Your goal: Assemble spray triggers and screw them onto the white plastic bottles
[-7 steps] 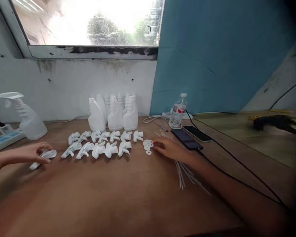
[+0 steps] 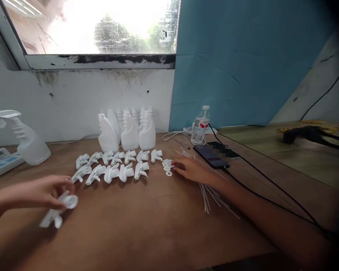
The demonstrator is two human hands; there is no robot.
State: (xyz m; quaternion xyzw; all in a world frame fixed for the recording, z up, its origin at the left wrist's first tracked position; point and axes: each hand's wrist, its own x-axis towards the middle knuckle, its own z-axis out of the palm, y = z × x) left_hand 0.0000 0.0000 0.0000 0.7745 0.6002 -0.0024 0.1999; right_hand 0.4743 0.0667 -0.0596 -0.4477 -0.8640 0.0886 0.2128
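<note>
My left hand (image 2: 49, 192) grips a white trigger spray head (image 2: 55, 214) just above the table, its round collar facing up and to the right. At the right edge of a small heap of flat white ring washers (image 2: 168, 173), my right hand (image 2: 190, 169) has its fingertips drawn together. Whether a washer is between them is hidden. Two rows of more white trigger spray heads (image 2: 112, 173) lie between the hands. Under my right forearm, thin white dip tubes (image 2: 207, 199) are spread out.
Behind the spray heads stand several white bottles without tops (image 2: 130, 131). An assembled spray bottle (image 2: 32, 143) stands left, beside a power strip (image 2: 5, 165). On the right are a water bottle (image 2: 200, 126), two phones, the nearer phone (image 2: 211, 156) with a cable attached, and black cables (image 2: 271, 205).
My left hand has moved right and toward me, carrying the spray head with it. My right hand stays at the washers. The whole view has shifted slightly.
</note>
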